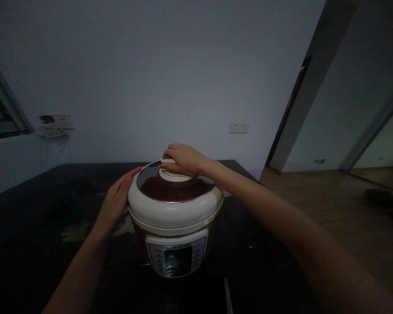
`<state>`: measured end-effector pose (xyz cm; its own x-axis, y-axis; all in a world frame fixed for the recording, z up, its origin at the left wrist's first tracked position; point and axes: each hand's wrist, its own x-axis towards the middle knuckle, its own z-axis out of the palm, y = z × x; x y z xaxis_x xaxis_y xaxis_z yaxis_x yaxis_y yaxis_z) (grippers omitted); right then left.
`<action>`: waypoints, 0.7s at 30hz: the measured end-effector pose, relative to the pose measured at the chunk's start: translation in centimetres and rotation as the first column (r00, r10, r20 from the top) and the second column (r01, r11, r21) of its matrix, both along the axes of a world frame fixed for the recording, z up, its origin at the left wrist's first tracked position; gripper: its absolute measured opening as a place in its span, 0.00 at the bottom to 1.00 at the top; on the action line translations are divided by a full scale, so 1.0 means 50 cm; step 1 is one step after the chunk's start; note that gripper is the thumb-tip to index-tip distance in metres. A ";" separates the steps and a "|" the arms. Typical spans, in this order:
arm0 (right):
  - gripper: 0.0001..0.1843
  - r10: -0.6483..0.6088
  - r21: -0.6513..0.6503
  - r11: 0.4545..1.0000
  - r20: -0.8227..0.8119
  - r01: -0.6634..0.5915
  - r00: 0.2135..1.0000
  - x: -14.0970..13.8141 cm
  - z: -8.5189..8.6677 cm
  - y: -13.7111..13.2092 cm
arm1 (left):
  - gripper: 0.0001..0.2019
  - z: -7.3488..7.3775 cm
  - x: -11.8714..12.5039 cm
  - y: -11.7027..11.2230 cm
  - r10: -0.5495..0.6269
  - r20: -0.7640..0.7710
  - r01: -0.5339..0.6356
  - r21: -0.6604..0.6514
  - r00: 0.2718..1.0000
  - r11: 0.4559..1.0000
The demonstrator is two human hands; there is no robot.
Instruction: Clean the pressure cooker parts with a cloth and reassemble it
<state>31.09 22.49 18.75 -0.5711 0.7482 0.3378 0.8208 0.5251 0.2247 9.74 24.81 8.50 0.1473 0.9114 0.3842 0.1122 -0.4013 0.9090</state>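
A cream electric cooker (175,235) stands on a dark table (36,244), its control panel (177,258) facing me. Its lid (177,192) has a dark glass centre and a cream knob (175,174). My right hand (183,159) is closed over the knob from above. My left hand (118,198) lies flat against the left side of the lid rim, fingers stretched out and together, holding nothing.
A pale wall stands behind the table with a double socket (238,127) and loose socket plates (54,126) at the left. A window frame (1,113) is at the far left. Wooden floor (340,205) and a doorway lie to the right.
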 end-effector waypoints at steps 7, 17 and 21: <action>0.26 -0.005 -0.022 1.000 0.000 0.005 1.000 -0.001 0.005 -0.005 | 0.29 0.010 0.004 -0.011 0.023 -0.028 -0.023 -0.015 0.999 1.000; 0.25 0.015 -0.065 0.998 -0.115 -0.022 0.993 0.004 0.001 0.006 | 0.32 0.002 -0.001 -0.006 -0.005 -0.008 0.005 0.007 1.000 1.000; 0.24 0.085 -0.115 0.988 -0.158 -0.104 0.984 0.008 0.003 0.012 | 0.32 0.005 0.002 -0.009 0.012 -0.002 -0.012 -0.012 1.000 1.000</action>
<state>31.48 23.08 18.89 -0.5900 0.7343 0.3357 0.7858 0.6178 0.0299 9.84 24.35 8.75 0.1371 0.9176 0.3732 0.1190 -0.3893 0.9134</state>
